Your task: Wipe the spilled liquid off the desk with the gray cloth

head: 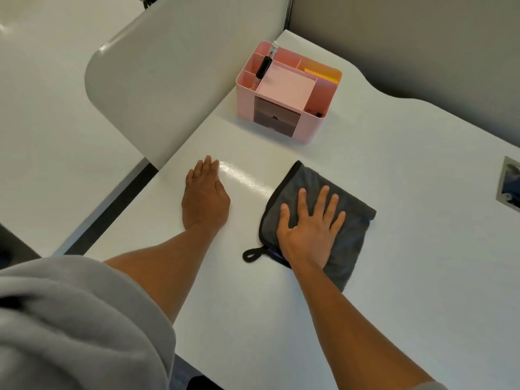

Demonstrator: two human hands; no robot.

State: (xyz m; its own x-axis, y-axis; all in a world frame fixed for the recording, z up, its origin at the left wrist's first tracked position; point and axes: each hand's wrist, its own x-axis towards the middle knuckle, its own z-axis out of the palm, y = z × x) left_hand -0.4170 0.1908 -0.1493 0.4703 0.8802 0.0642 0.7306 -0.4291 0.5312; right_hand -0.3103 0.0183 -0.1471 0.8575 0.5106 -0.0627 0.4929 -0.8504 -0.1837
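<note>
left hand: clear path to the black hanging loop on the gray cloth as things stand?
Probably yes. The left hand rests flat on the white desk, and only bare desk lies between it and the black hanging loop at the gray cloth corner. The right hand presses the cloth, beside the loop.

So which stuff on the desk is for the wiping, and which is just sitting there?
For the wiping:
- gray cloth, flat under the right hand
- shiny wet streak on the white desk
- left hand, resting flat on the desk

Just sitting there:
- pink desk organizer with a pen and yellow sticky notes
- metal cable port at the right edge
</note>
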